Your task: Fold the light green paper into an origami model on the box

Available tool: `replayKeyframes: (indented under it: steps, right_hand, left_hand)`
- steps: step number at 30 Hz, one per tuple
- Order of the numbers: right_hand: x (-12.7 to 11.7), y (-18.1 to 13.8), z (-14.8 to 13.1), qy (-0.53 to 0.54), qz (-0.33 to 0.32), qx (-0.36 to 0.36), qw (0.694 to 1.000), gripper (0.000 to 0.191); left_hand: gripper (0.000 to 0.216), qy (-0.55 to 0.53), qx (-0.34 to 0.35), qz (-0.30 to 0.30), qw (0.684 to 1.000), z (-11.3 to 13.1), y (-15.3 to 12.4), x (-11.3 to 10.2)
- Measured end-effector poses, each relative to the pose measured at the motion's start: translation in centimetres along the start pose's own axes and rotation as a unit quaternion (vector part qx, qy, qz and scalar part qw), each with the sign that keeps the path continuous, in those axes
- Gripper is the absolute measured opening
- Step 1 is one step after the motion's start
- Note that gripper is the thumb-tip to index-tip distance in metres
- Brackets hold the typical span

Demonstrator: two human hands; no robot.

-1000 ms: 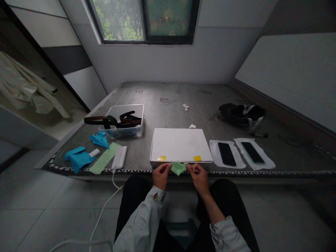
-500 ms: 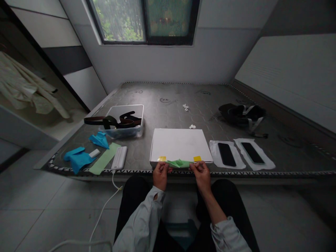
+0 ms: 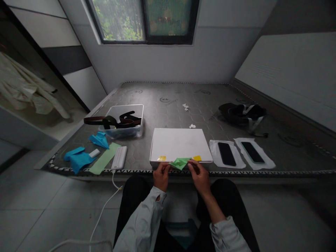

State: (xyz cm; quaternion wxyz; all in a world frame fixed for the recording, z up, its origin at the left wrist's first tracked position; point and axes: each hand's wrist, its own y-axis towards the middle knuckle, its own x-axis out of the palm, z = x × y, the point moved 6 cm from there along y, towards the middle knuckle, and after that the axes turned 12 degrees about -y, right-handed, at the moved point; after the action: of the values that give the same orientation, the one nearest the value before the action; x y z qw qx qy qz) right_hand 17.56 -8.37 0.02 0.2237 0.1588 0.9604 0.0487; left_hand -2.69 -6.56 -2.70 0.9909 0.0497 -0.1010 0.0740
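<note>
Left hand (image 3: pixel 161 175): thumb and forefinger are almost meeting, pinching the left end of the paper (image 3: pixel 180 163). Right hand (image 3: pixel 201 176): thumb and forefinger are meeting at the tips, pinching the right end.

Paper: 1 piece, green, creased, spanning the gap between the 2 hands at the near edge of the box (image 3: pixel 181 141); contact with the box cannot be told.

Risks, as judged: an uneven pull would be tearing the paper or undoing its creases; a slack pinch would be dropping it to the floor (image 3: pixel 181 199).

Box: white, lying flat, bearing 2 yellow tabs (image 3: pixel 197 158).

Right of box: 2 phones (image 3: pixel 227 154), lying on white wrappers (image 3: pixel 214 150).

Left: white block (image 3: pixel 119 157), green strip (image 3: pixel 105 159), tub (image 3: pixel 123 133) holding belts (image 3: pixel 126 123).
</note>
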Motion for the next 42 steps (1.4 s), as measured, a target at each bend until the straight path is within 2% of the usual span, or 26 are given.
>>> replayKeyframes:
  steps: [4,9,16,27,36,42]
  right_hand:
    - [-0.1,0.1,-1.0,-0.081,-0.002,-0.064,0.995,0.029]
    - [0.0,-0.1,-1.5,-0.144,0.010,-0.107,0.984,0.027]
    - [1.1,-0.7,-2.1,-0.175,-0.027,-0.142,0.974,0.029]
    - [0.9,-0.6,-1.7,-0.190,-0.003,-0.135,0.972,0.017]
    - [1.1,-1.0,-2.3,-0.156,0.003,-0.132,0.979,0.018]
    - [0.9,-1.2,-2.6,-0.158,0.028,-0.125,0.979,0.025]
  left_hand:
    - [0.013,0.022,0.013,-0.015,1.000,0.3,0.0,0.2]
    - [0.012,0.041,0.023,-0.023,0.999,0.3,-0.1,0.3]
    - [0.015,0.022,0.022,-0.007,0.999,0.1,-0.2,0.3]
    - [0.012,0.041,0.033,-0.042,0.998,0.6,-0.5,0.9]
    - [0.006,0.047,0.072,-0.093,0.992,1.5,-1.2,1.7]
    - [0.007,0.049,0.085,-0.095,0.991,2.1,-1.2,1.8]
